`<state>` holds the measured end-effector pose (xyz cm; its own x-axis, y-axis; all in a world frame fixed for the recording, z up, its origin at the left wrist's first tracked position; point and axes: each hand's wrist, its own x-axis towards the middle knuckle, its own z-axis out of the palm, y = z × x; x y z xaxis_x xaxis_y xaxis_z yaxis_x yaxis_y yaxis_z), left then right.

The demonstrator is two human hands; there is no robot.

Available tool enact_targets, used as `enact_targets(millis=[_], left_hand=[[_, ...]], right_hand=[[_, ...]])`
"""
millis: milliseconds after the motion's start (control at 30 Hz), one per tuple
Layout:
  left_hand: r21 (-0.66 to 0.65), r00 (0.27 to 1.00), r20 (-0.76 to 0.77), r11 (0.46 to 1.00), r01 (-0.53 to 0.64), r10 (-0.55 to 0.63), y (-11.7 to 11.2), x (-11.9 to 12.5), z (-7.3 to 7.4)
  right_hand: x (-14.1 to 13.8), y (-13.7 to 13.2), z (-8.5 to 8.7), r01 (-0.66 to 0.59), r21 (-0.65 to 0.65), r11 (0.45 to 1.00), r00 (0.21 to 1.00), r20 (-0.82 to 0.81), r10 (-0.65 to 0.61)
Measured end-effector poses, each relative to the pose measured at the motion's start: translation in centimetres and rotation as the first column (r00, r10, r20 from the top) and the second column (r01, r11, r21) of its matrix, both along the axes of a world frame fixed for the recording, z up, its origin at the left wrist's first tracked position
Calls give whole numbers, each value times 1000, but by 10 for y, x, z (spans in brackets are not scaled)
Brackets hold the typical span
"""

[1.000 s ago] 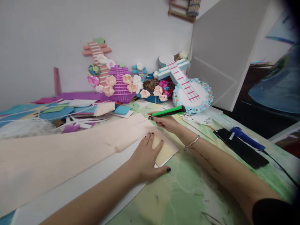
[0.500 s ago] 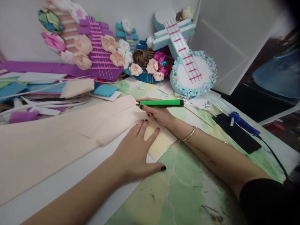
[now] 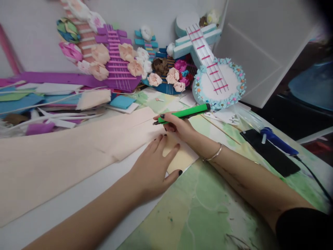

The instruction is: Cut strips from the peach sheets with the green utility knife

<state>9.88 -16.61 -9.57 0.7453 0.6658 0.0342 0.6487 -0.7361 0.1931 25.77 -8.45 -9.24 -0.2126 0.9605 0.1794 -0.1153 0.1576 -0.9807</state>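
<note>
My right hand [image 3: 179, 126] grips a green utility knife [image 3: 191, 111] with a black end. Its thin tip points left, close to the far edge of a beige sheet [image 3: 59, 152] where a fine line runs. Flat and with fingers spread, my left hand [image 3: 152, 165] presses near the sheet's right end, its fingertips just below the right hand. Under those fingers lies a small pale yellow piece [image 3: 179, 158]. A white sheet [image 3: 109, 178] shows beneath the beige one, and the left forearm crosses over it.
Several decorated instrument models stand at the back, including a light blue one [image 3: 221, 83] and a purple one [image 3: 117, 66]. Scraps and strips [image 3: 41, 100] pile up at left. A blue glue gun [image 3: 278, 140] rests on a black slab [image 3: 270, 152] at right, its cord trailing. A thin stick [image 3: 221, 130] lies nearby.
The right hand has tilted the utility knife, its rear end rising and its tip dropping slightly. My left thumb has drawn in and up. The whole view has shifted a little.
</note>
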Motion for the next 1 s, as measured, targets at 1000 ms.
enact_targets(millis=[1000], left_hand=[[85,981,191,996,15,-31,-4,0,-6]], right_hand=[[-14,-18,5,14,-10,1000,978,210,-11]])
